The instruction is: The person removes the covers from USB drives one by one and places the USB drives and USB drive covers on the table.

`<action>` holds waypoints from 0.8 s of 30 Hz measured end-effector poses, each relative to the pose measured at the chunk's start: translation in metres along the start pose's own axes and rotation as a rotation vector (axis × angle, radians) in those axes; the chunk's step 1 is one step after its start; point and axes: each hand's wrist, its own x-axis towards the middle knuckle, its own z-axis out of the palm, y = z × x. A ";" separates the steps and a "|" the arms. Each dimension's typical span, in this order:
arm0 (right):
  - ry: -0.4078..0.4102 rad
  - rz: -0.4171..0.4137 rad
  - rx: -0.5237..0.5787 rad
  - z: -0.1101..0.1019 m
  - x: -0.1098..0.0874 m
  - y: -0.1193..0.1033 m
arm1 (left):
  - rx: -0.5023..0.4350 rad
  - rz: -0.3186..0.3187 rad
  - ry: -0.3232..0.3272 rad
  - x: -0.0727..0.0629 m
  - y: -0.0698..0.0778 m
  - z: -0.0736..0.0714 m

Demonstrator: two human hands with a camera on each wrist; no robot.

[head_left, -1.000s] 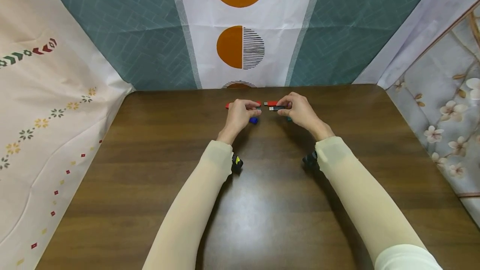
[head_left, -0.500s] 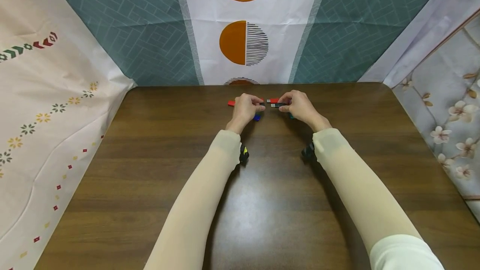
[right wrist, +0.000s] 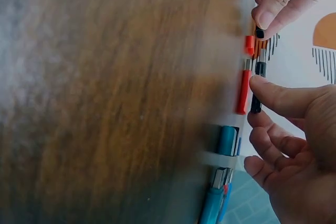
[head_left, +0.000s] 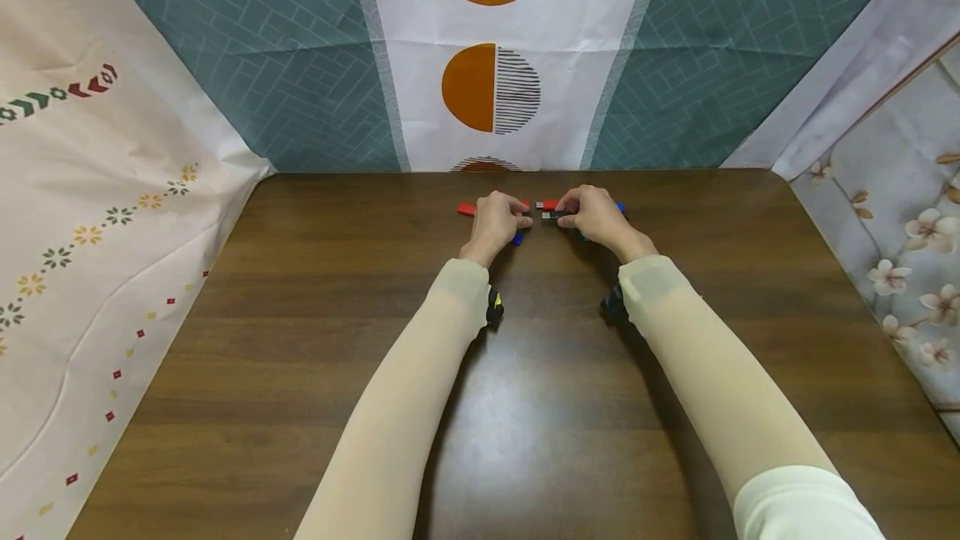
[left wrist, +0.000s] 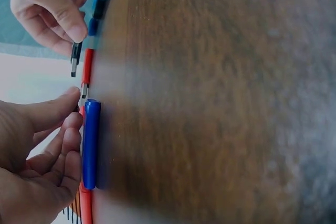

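My right hand (head_left: 598,215) pinches a black USB flash drive (right wrist: 261,68) between thumb and fingers, its metal plug pointing left toward my other hand. My left hand (head_left: 492,225) pinches a small black cap (right wrist: 260,34), mostly hidden by the fingertips. Cap and plug face each other with a short gap between. On the table beside the black drive lies a red USB flash drive (right wrist: 244,92) with its plug bare. A red cap (right wrist: 249,44) lies off the red drive's plug end. A blue piece (left wrist: 92,145) lies under the left hand.
Right of the right hand lie a teal cap (right wrist: 227,140) and a teal USB drive (right wrist: 211,206) with a bare plug, along with blue pieces. Everything sits near the far edge of the wooden table (head_left: 480,407), below a hanging patterned cloth (head_left: 300,65).
The left hand with the black cap has moved slightly right, narrowing the gap to the black drive's plug. The right hand keeps its hold. The head view has shifted a little.
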 end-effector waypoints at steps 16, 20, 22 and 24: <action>-0.028 0.008 -0.033 0.008 0.003 -0.001 | 0.044 -0.001 -0.020 0.003 -0.001 0.004; -0.022 0.002 -0.056 0.008 0.003 -0.001 | 0.042 0.015 -0.010 0.004 -0.001 0.005; -0.021 -0.003 -0.062 0.008 0.003 -0.002 | 0.044 0.020 -0.002 0.005 -0.002 0.006; -0.021 -0.005 -0.061 0.008 0.003 -0.002 | 0.043 0.018 0.001 0.007 -0.003 0.007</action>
